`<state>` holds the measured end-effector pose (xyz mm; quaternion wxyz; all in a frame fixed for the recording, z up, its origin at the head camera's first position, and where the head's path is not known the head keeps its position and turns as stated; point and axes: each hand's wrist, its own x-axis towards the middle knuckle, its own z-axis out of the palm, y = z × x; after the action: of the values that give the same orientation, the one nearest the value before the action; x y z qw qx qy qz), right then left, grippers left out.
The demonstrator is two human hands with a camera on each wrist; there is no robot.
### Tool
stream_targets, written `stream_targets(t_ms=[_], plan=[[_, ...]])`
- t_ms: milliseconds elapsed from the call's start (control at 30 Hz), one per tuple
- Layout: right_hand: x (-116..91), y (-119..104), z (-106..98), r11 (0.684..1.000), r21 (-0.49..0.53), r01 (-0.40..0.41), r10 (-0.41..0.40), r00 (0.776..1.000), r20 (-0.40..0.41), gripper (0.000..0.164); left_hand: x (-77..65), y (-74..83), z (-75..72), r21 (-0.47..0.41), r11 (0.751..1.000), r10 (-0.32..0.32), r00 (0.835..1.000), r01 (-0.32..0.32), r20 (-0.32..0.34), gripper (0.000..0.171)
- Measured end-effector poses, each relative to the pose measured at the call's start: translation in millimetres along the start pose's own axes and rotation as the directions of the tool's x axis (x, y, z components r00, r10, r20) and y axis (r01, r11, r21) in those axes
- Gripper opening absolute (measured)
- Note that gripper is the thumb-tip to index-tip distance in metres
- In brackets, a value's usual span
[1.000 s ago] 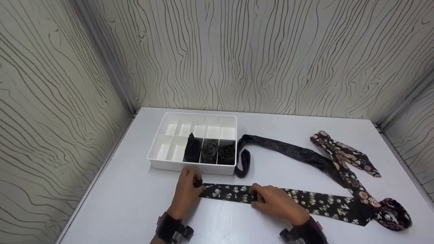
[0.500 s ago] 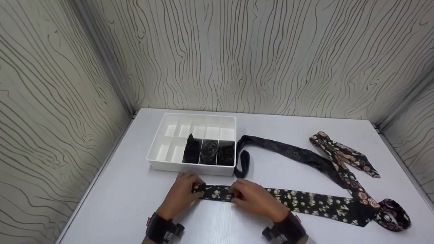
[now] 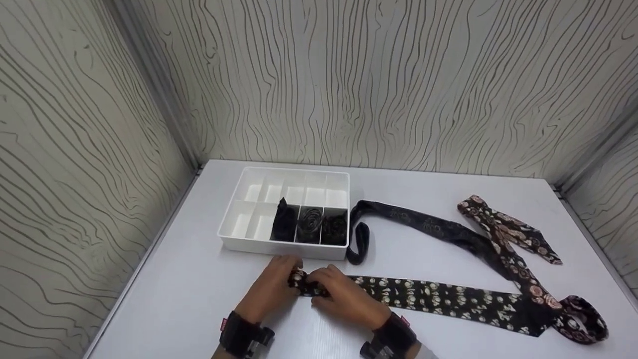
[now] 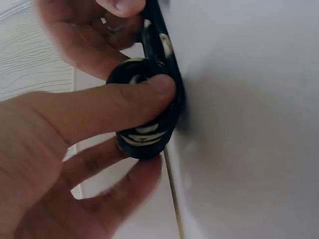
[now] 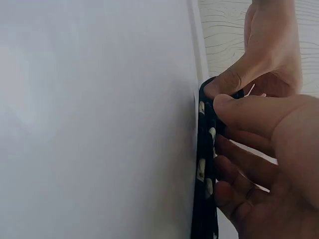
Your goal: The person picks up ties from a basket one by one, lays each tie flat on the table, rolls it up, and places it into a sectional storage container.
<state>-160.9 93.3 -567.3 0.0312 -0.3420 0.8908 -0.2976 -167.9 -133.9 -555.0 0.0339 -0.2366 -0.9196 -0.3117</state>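
A black necktie (image 3: 428, 295) with a pale flower print lies lengthwise along the front of the table, its wide pointed end at the right. Its left end is wound into a small roll (image 4: 142, 137), standing on edge. My left hand (image 3: 271, 288) pinches this roll, thumb across its flat side and fingers round the far side. Right beside it, my right hand (image 3: 351, 301) pinches the strip where it meets the roll. In the right wrist view both thumbs come close together at the roll, and the right fingers (image 5: 239, 167) bend along the doubled band.
Behind the hands stands a white divided box (image 3: 234, 239); several front compartments hold dark rolled ties (image 3: 311, 224). A dark navy tie (image 3: 423, 222) curves from the box's right side. A rose-patterned tie (image 3: 516, 267) crosses the wide end at the right.
My right hand has slid left along the necktie until it is beside my left hand. The left hand stays near the same place, with the roll now lower in its fingers.
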Motion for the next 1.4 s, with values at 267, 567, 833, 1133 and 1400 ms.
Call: stream_targets(t_ms=[267,567,833,1133,1400], plan=[[4.7,4.3,-3.3,0.972,0.203,-0.122,0.121,0.993,0.018,0.032,3.4,10.8,-2.8,-0.058,0.994,0.091,0.994,-0.088,0.058,0.027],[5.1,9.5,-3.5,0.977,0.182,-0.11,0.113,0.994,-0.004,0.037,2.9,15.6,1.3,-0.072,0.995,0.072,0.995,-0.067,0.067,0.033],[-1.0,10.2,-6.2,0.983,0.131,-0.132,0.135,0.991,-0.016,0.037,-0.8,18.8,5.6,-0.056,0.99,0.131,0.987,-0.127,0.092,0.029],[-12.2,8.4,-7.3,0.992,-0.067,-0.112,0.104,0.989,-0.105,0.043,1.0,23.5,9.8,-0.004,0.983,0.183,0.977,-0.184,0.109,0.034],[-15.7,6.2,-12.2,0.989,-0.113,-0.096,0.086,0.992,-0.095,0.043,2.1,26.1,14.1,0.067,0.974,0.211,0.974,-0.217,0.08,0.032]])
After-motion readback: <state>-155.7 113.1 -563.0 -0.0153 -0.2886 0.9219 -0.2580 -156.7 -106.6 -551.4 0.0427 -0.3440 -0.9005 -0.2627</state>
